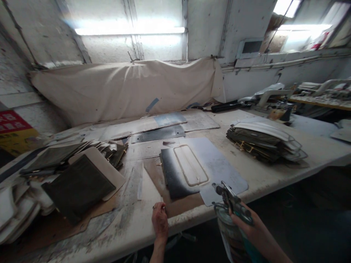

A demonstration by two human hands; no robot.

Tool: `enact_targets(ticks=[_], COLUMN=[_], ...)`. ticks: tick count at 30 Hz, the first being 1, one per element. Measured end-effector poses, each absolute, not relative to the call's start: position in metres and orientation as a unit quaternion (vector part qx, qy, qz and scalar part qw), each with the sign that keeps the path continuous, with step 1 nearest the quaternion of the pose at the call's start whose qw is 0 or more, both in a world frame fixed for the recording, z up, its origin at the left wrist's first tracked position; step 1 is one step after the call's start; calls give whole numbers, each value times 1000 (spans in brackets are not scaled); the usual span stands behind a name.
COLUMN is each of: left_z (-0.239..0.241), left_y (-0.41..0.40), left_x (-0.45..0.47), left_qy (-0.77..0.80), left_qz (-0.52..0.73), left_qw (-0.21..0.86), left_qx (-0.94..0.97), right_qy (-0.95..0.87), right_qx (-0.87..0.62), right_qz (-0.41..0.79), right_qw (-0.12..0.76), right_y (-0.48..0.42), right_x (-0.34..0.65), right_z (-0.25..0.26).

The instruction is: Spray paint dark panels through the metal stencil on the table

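My right hand is wrapped round the handle of a metal spray gun with a cup hanging below it. The gun's nozzle is over the near right corner of a pale grey sheet. My left hand is curled at the table's front edge, beside a brown board; what its fingers hold, if anything, is hidden. Between and beyond the hands lies a dark panel, dusted white, bearing a pale rounded rectangular frame. The grey sheet lies against its right side.
On the left, dark and cream pieces lie piled, with a dark flat panel in front. Dark pieces with gold-coloured fittings and white sheets form a stack on the right. A cloth hangs behind the worktable.
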State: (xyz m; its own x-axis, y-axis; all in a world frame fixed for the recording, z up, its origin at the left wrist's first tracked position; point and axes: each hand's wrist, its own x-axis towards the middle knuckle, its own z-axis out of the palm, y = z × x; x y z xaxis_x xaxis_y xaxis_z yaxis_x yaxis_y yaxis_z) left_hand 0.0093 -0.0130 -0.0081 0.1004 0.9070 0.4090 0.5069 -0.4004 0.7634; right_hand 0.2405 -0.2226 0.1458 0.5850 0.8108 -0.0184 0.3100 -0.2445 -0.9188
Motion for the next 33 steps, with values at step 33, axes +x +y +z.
enact_targets(ticks=[33], left_z=[-9], left_y=[-16], left_x=[13], left_qy=[500], left_qz=[443], left_qw=[223], left_qx=[710], right_qy=[-370], right_qx=[-746], right_qz=[274], right_qw=[482], right_y=[-231], right_x=[233], right_z=[155])
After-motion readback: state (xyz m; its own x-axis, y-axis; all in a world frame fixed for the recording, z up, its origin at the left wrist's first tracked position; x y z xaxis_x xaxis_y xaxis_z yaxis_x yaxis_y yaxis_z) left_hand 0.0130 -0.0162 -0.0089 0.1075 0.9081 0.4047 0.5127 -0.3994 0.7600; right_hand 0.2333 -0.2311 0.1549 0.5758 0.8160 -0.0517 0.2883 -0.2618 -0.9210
